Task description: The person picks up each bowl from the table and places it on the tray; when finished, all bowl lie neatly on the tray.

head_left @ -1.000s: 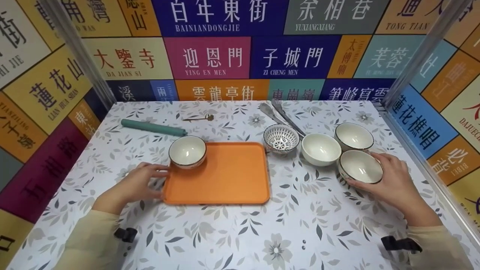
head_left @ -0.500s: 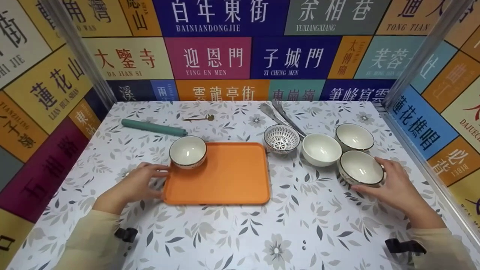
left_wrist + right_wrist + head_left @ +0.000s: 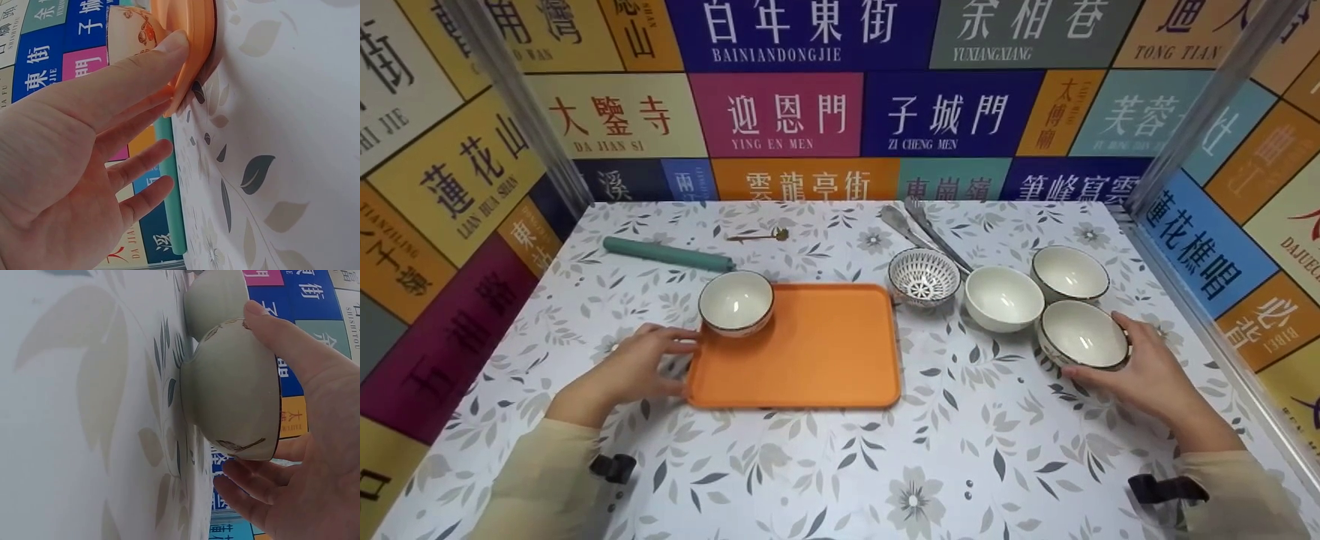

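My left hand (image 3: 641,364) is beside the left edge of an orange tray (image 3: 825,360), its fingers fairly straight. In the left wrist view the thumb (image 3: 171,48) lies against the tray's rim. One cream bowl (image 3: 736,300) with a dark rim stands in the tray's far left corner. My right hand (image 3: 1144,371) lies loosely about the front right bowl (image 3: 1084,334), thumb at its near side and fingers at its right. In the right wrist view a gap shows between the palm and this bowl (image 3: 236,391), which stands upright on the table.
Behind that bowl stands another dark-rimmed bowl (image 3: 1069,271); left of them are a plain cream bowl (image 3: 1003,298) and a patterned bowl (image 3: 924,277). Utensils (image 3: 926,234) lie behind these. A green rod (image 3: 667,255) and a small gold spoon (image 3: 761,235) lie at the back left.
My right hand has eased back slightly from the front right bowl, uncovering more of its side. The left hand, tray and other bowls have not visibly moved.
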A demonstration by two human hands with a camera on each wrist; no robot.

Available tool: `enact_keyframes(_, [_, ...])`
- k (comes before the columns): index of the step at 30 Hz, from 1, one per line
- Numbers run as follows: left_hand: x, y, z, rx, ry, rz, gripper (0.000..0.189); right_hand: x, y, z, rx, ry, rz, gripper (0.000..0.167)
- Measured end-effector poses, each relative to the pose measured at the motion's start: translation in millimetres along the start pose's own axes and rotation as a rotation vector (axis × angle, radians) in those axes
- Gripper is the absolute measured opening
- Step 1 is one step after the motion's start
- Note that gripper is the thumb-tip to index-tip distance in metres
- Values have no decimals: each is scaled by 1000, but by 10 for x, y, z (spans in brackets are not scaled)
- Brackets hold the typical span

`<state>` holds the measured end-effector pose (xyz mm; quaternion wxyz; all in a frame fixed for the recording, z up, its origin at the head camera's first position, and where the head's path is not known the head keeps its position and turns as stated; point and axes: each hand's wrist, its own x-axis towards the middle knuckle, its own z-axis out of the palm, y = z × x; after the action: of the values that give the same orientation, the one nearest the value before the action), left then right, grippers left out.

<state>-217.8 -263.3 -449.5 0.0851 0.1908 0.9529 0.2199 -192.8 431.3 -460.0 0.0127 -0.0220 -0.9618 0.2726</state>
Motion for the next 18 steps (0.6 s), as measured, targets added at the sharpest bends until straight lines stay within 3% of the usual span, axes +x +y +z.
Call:
enact_keyframes(7, [-8, 3, 0, -21, -4, -24, 65, 35, -13, 17, 20, 14, 26, 128])
enact_keyframes(14, [-3, -6, 3, 2, 10, 12, 62, 31, -15, 28, 63, 52, 44, 124])
enact_keyframes(18, [-3, -11, 11, -5, 9, -11, 64, 26, -3, 16, 89, 54, 55, 125])
